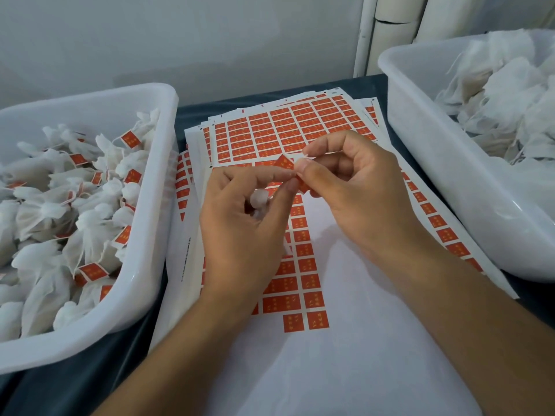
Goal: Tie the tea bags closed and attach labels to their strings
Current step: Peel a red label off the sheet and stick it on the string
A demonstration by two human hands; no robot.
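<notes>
Both hands pinch a red label (285, 161) at twelve o'clock: right hand (354, 187) folding, left hand (240, 223) also cupping the tea bag (259, 199); flimsy, sticky, best held by its edges

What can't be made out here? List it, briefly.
Head view only:
- Tea bag: mostly hidden inside the left hand.
- String: too thin to trace between the fingers.
- Label print: too small and blurred.
- Left bin and right bin: cut off by the frame edges.
</notes>
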